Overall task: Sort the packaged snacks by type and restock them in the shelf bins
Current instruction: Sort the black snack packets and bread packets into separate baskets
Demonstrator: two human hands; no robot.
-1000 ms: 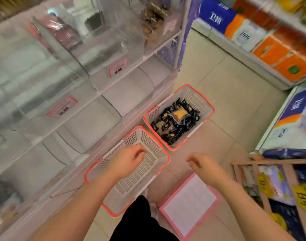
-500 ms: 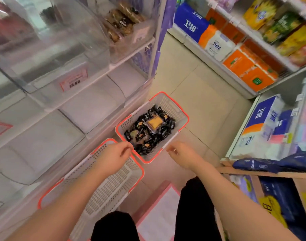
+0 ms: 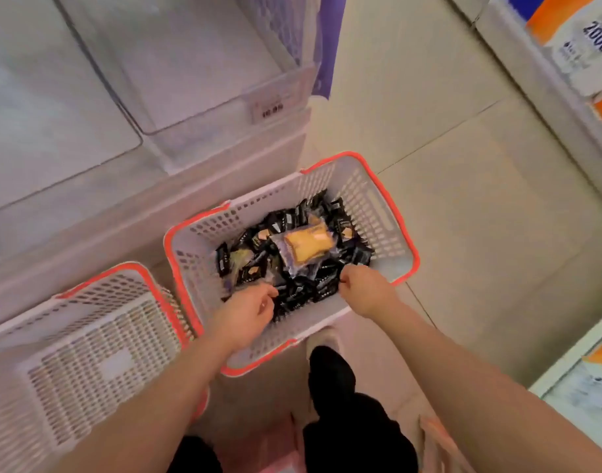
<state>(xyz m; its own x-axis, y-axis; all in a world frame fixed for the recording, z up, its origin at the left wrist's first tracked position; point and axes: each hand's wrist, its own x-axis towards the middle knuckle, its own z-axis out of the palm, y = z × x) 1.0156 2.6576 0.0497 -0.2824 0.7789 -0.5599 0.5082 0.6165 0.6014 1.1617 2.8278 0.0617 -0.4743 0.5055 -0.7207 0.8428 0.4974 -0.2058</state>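
Both hands have dropped into the white red-rimmed plastic basket [image 3: 378, 213]: left hand [image 3: 245, 315] and right hand [image 3: 364, 288], fingers curled among small black snack packets [image 3: 299, 295]; whether pinching, unclear. Clear-wrapped orange cake [image 3: 308, 245] lies just beyond, nearer the right, long axis left-right.

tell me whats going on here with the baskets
A person is bent over a basket full of snack packets on a shop floor. Both the left hand and the right hand reach into the pile, their fingers curled among the dark packets. An empty basket sits beside it, below clear shelf bins.
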